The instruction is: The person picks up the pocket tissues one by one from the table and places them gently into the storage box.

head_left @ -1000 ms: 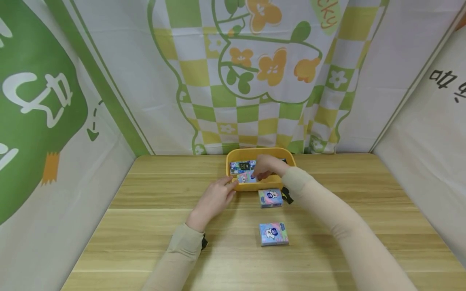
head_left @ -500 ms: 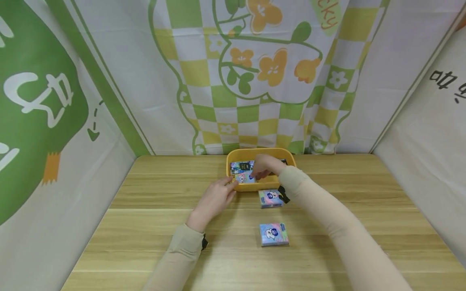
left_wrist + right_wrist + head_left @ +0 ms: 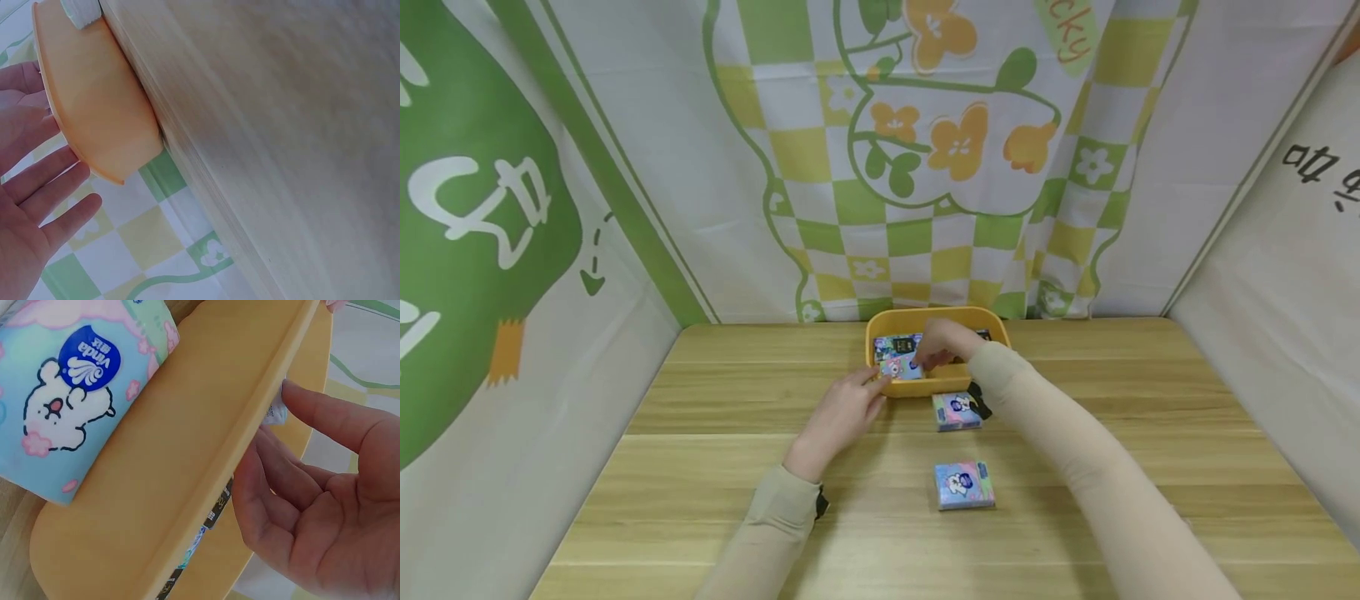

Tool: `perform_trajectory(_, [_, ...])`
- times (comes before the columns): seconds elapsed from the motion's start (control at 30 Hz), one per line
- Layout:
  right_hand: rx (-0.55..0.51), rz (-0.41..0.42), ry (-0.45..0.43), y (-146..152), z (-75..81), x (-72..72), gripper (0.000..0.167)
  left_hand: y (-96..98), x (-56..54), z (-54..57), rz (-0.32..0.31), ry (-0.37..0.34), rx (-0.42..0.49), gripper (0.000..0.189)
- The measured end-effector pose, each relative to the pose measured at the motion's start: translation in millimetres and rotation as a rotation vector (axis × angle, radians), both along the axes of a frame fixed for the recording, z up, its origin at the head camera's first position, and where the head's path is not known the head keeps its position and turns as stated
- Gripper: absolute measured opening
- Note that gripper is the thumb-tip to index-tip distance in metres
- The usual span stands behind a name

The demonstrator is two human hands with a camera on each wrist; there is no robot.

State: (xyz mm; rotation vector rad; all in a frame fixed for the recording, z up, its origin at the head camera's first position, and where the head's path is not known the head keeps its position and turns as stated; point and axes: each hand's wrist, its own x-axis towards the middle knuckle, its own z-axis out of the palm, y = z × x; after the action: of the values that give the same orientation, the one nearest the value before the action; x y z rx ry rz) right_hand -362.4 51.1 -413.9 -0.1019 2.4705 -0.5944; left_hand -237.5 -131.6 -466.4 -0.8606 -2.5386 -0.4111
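A yellow plastic basket [image 3: 938, 387] stands at the back of the table. Inside its front left part, my right hand [image 3: 946, 339] pinches the right end of a small tissue pack [image 3: 897, 367] between thumb and fingers. In the right wrist view, only a corner of that pack [image 3: 275, 412] shows past the basket's rim. My left hand [image 3: 842, 410] has its fingertips at the basket's front left rim. Its fingers look extended and spread in the left wrist view. Dark, colourful packs [image 3: 895, 344] lie along the basket's back, partly hidden by my right hand.
A Vinda tissue pack [image 3: 952, 412] lies against the basket's front, partly behind the right wrist strap. Another tissue pack [image 3: 964, 486] lies nearer on the wooden table [image 3: 700, 467]. A checked curtain [image 3: 917, 242] hangs right behind the basket.
My right hand has shifted a little to the left within the basket, and the pinched tissue pack has slid left with it. My left hand has stayed at the rim.
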Motion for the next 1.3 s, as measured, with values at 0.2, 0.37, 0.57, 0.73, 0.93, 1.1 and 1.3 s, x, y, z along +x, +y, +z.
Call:
perform_trajectory(0.2, [0.049,0.018,-0.001,-3,2.5,0.4,0.012,-0.4,0.6,0.3,0.007,-0.006,-0.002,0.03])
perform_trajectory(0.37, [0.086,0.027,-0.006,-6,2.1,-1.6,0.013,-0.1,1.1,1.9,0.014,-0.035,-0.016,0.03])
perform_trajectory(0.57, [0.066,0.02,-0.001,-8,1.1,-2.5,0.014,-0.3,1.1,2.5,0.013,-0.044,-0.015,0.03])
perform_trajectory(0.73, [0.001,-0.009,-0.013,-8,1.7,-0.4,0.015,-0.6,1.3,3.0,0.014,-0.04,-0.017,0.03])
perform_trajectory(0.93, [-0.006,-0.035,-0.008,-9,2.3,1.7,0.015,-0.7,0.9,3.6,0.008,-0.038,-0.014,0.03])
perform_trajectory(1.1, [-0.016,-0.046,0.001,-10,2.4,3.2,0.014,-1.0,1.2,3.0,0.013,-0.04,-0.019,0.031])
perform_trajectory(1.3, [-0.036,-0.046,0.016,-10,2.6,4.9,0.013,-0.2,1.4,1.7,0.018,-0.037,-0.016,0.031])
